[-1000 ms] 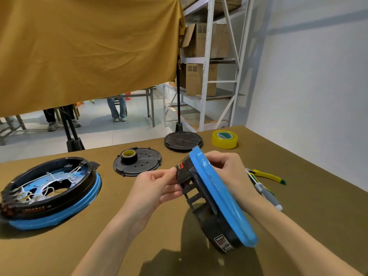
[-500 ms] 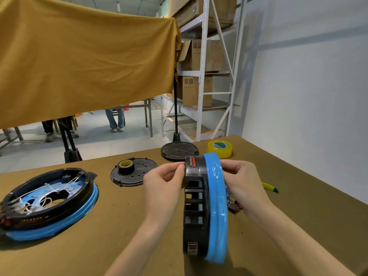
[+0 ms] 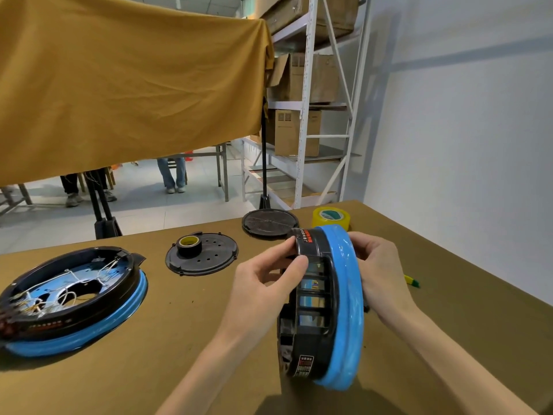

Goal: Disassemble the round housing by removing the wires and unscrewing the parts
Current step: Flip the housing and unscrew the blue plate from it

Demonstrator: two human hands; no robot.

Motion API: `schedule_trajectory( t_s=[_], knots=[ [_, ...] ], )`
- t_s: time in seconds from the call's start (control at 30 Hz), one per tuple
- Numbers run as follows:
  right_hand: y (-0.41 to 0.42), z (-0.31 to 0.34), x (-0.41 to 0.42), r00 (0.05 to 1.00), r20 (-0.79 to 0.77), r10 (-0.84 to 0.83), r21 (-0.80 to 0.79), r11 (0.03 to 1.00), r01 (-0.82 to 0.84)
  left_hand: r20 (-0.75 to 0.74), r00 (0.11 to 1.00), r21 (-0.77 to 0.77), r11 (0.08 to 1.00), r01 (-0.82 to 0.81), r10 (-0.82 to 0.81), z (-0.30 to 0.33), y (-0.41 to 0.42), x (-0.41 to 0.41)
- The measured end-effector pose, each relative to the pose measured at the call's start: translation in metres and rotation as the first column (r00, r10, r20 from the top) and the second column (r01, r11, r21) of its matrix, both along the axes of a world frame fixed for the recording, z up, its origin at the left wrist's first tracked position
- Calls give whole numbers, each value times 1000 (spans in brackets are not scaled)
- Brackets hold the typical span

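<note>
I hold a round black housing (image 3: 314, 319) with a blue rim upright on its edge above the brown table (image 3: 179, 339), near the middle right. My left hand (image 3: 263, 283) grips its black upper edge, fingers curled over it. My right hand (image 3: 377, 271) grips the blue rim from behind on the right side. The housing's open face and any wires inside are turned away from me.
A second black and blue housing (image 3: 71, 298) with loose white wires lies flat at the left. Two black round covers (image 3: 202, 259) (image 3: 269, 223) lie further back, one with a small tape roll. A yellow tape roll (image 3: 330, 218) and a yellow-green tool tip (image 3: 412, 282) sit right.
The housing has turned from a tilted pose to standing on edge, and both hands have shifted along its upper rim. The camera has tipped slightly upward.
</note>
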State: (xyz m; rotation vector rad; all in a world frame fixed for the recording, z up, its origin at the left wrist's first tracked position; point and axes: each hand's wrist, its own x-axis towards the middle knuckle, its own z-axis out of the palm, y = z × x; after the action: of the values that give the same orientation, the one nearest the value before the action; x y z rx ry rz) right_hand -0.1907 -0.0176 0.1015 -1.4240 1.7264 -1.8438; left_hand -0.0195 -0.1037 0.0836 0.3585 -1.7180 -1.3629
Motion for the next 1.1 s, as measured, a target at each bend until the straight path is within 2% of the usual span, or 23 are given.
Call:
schedule_trajectory(
  t_s=[0.13,0.47,0.67,0.77,0.83,0.97,1.1],
  knots=[
    [-8,-1,2,997,-52,51,23,998,-50,-59,988,-33,989,-142,140,-9,0,-3],
    [-16,-8,7,989,-145,26,-17,999,-29,-36,985,-53,984,-172,170,-11,-8,5],
    [-28,-3,19,984,-171,39,-4,999,-41,-42,985,121,979,-162,168,-14,-20,8],
    [-43,-3,29,971,-234,-36,-11,999,35,33,983,250,951,-184,182,-10,-32,14],
    [-53,-2,36,969,-241,-51,0,999,53,88,979,277,940,-200,182,-7,-41,18],
    [-64,0,45,969,-247,8,27,1000,-2,195,972,129,979,-158,131,-1,-53,30],
    [-67,-1,51,951,-308,28,-5,1000,-31,333,914,18,967,-254,234,1,-59,35]
  ],
)
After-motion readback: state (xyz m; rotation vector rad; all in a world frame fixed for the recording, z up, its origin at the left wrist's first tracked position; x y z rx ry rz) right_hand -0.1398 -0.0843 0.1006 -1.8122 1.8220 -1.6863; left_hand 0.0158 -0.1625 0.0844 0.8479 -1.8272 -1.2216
